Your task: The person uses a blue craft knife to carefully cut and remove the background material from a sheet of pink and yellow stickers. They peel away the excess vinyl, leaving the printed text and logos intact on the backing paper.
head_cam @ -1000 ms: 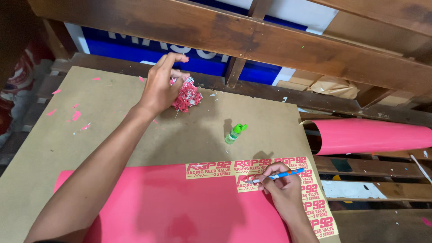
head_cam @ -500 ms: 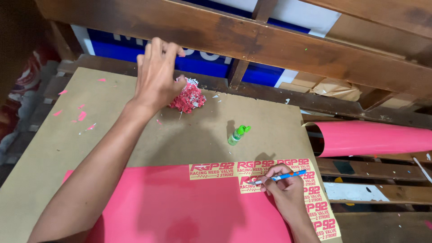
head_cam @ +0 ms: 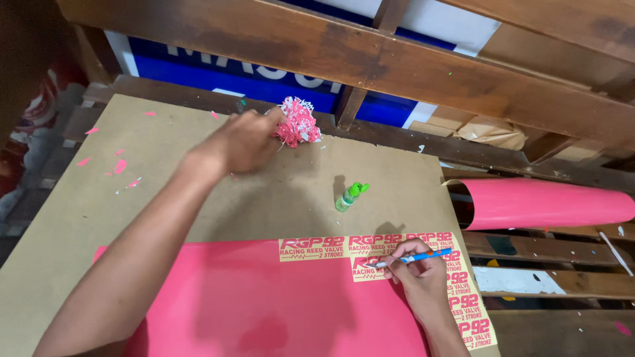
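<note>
My left hand [head_cam: 241,140] reaches across the brown board [head_cam: 99,198], its fingers touching a crumpled pink-and-white wad of scraps [head_cam: 297,122] at the board's far edge. My right hand [head_cam: 420,274] grips a blue craft knife [head_cam: 417,258] with its tip on the cream lettered stickers [head_cam: 370,248] along the top of a pink vinyl sheet [head_cam: 264,307]. A column of the same stickers runs down the sheet's right edge.
A small green-capped bottle [head_cam: 349,196] stands on the board between my hands. A roll of pink vinyl [head_cam: 549,203] lies to the right on wooden slats. A dark wooden beam [head_cam: 370,56] crosses behind. Pink scraps [head_cam: 119,165] dot the board's left side.
My left hand has curled down from above the scrap wad and closed its fingers toward it. My right hand stays on the stickers with the knife. The view shifted slightly.
</note>
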